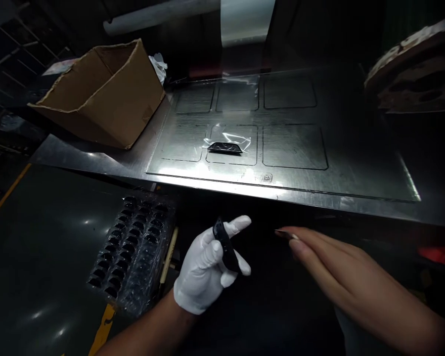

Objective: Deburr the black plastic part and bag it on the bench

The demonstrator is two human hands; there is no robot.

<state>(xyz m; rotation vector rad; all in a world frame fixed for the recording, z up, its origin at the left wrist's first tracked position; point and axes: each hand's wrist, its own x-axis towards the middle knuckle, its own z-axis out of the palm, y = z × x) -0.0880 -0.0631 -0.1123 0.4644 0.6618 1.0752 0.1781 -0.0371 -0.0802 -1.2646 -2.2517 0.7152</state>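
Note:
My left hand (207, 269), in a white glove, holds a small flat black part (227, 251) pinched between its fingers, below the front edge of the metal bench. My right hand (333, 269) is bare, its fingers stretched out flat and pointing left, a short way right of the gloved hand and touching nothing that I can see. On the bench's metal plate (292, 148), marked with rectangular outlines, another black part lies in a clear plastic bag (228, 144) inside one outline. Left of my left hand sits a clear blister tray (131, 249) with rows of several black parts.
An open cardboard box (106, 94) lies tipped on the bench's back left. A roll of clear film (244, 20) hangs above the plate's far side. A dark, patterned object (415, 69) is at the far right. Yellow floor markings (104, 326) show below the tray.

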